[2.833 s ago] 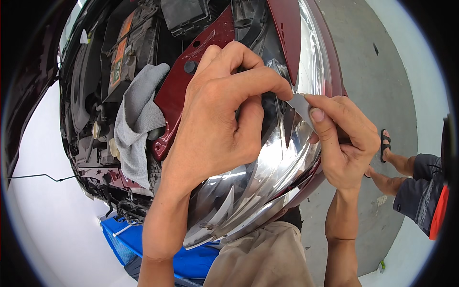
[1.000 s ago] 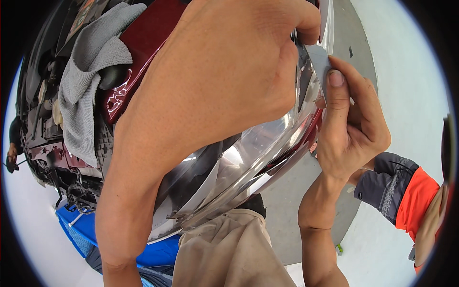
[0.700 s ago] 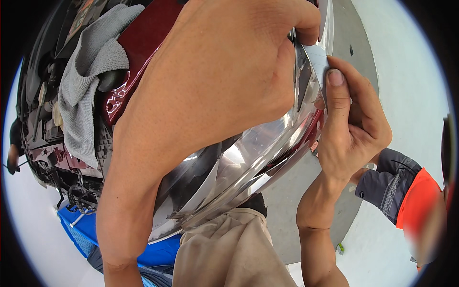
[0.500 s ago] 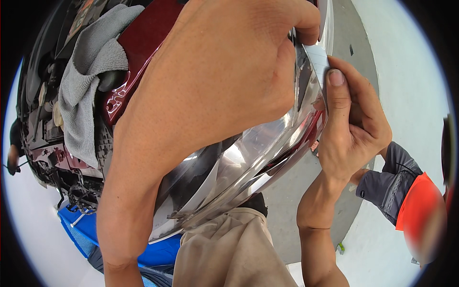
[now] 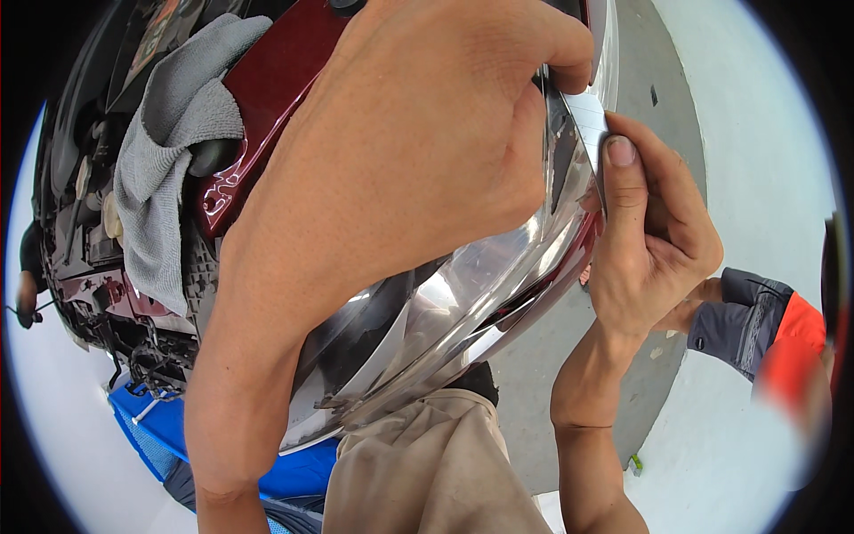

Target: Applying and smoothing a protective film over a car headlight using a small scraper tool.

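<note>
A silver strip with slanting score lines, a snap-off knife blade (image 5: 587, 123), lies edge-on against the outer side of a clear car headlight (image 5: 471, 276). My left hand (image 5: 436, 125) reaches across the headlight, its fingers closed on the blade's far end; most of its fingertips are hidden from view. On the near end, my right hand (image 5: 654, 205) pinches the blade between thumb and forefinger, the other fingers curled in. Dark film or trim shows under the lens beside my left wrist.
A grey cloth (image 5: 160, 169) drapes over the open front end, next to a dark red body panel (image 5: 280, 67). Exposed engine-bay parts (image 5: 84, 240) are at left. Something blue (image 5: 302, 472) lies below. At right stands another person in grey shorts (image 5: 738, 320) and an orange-red top.
Both hands and the blade have shifted very slightly; the grip stays the same. The other person at right has moved a little to the right.
</note>
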Demonstrator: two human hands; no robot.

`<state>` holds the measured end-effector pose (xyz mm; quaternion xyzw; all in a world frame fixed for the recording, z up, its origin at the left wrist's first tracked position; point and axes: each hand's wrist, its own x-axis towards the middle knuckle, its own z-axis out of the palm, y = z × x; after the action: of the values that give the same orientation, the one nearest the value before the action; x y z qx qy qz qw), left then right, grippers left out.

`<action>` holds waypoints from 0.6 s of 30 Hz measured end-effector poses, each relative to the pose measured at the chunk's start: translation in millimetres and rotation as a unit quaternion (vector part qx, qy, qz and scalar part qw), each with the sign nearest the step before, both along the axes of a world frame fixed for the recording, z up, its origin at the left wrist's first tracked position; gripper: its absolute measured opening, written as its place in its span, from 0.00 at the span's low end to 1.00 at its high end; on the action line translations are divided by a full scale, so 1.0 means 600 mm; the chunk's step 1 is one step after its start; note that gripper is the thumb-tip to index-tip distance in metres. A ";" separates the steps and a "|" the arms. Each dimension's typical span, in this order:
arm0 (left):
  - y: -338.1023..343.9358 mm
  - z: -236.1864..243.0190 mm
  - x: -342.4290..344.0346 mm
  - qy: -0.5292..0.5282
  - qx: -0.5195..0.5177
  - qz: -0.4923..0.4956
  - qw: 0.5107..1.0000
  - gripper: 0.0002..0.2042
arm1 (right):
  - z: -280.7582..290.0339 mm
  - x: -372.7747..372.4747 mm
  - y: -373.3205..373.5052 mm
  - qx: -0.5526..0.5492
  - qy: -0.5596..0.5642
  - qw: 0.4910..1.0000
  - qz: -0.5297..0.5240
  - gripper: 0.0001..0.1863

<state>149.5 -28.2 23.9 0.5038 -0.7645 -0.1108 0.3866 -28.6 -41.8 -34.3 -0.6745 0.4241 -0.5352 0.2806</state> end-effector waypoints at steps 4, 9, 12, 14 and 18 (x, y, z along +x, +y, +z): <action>-0.001 0.001 0.000 -0.008 0.001 -0.002 1.000 0.15 | -0.003 0.000 -0.002 0.002 -0.039 0.999 -0.003 0.06; -0.002 0.003 0.000 -0.020 0.001 -0.003 1.000 0.15 | -0.001 -0.001 -0.004 0.020 -0.047 0.999 0.011 0.06; -0.004 0.005 0.005 -0.027 -0.001 -0.004 1.000 0.15 | 0.002 -0.004 -0.004 0.035 -0.050 0.998 0.021 0.06; -0.008 0.004 0.003 -0.031 -0.005 -0.008 0.999 0.15 | 0.003 -0.006 -0.005 0.045 -0.051 0.997 0.025 0.06; -0.005 0.007 0.000 -0.048 -0.017 -0.015 0.999 0.15 | 0.001 -0.001 -0.002 0.050 -0.070 0.996 0.021 0.05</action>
<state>149.5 -31.0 28.0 0.4901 -0.7914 -0.0791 0.3566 -29.0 -42.7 -33.8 -0.6292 0.4155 -0.5530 0.3544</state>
